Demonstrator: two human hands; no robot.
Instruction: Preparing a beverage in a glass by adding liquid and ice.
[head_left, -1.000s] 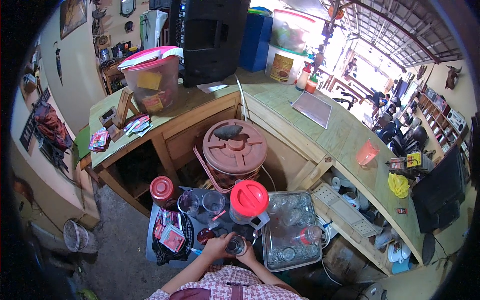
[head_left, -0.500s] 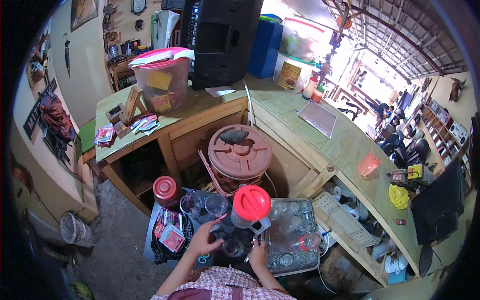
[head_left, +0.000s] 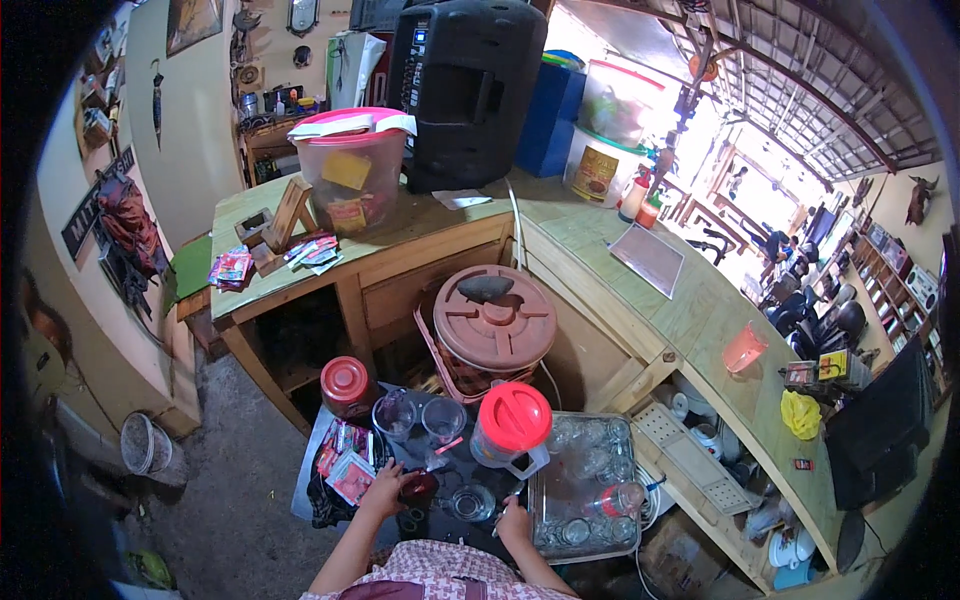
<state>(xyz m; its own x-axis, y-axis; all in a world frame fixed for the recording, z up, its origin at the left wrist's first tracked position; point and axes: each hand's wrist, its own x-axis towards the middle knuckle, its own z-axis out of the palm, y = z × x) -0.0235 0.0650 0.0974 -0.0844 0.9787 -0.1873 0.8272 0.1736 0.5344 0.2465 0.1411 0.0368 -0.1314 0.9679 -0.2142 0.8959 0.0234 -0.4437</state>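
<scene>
My left hand point(head_left: 383, 492) is low over the dark work surface, fingers stretched toward a dark red round object point(head_left: 421, 487) beside a pile of sachets point(head_left: 350, 470). Whether it touches that object is unclear. My right hand point(head_left: 514, 522) is closed round a thin, pale, shiny utensil that looks like a spoon point(head_left: 519, 488). Between the hands stands a clear glass point(head_left: 471, 502). Just beyond it are a clear pitcher with a red lid point(head_left: 514, 415), two clear cups point(head_left: 441, 418) and a small pink strip point(head_left: 449, 446).
A tray of upturned glasses point(head_left: 536, 545) lies right of my right hand. A red-lidded jar point(head_left: 346, 384) stands at the far left of the work surface. Beyond it is a large lidded bucket point(head_left: 495, 318), ringed by a wooden counter point(head_left: 590, 235). Scissors point(head_left: 410, 520) lie near my left wrist.
My left hand has moved left and down, away from the pink strip, to the sachets' edge. My right hand stays low, still holding the utensil. The view has shifted slightly.
</scene>
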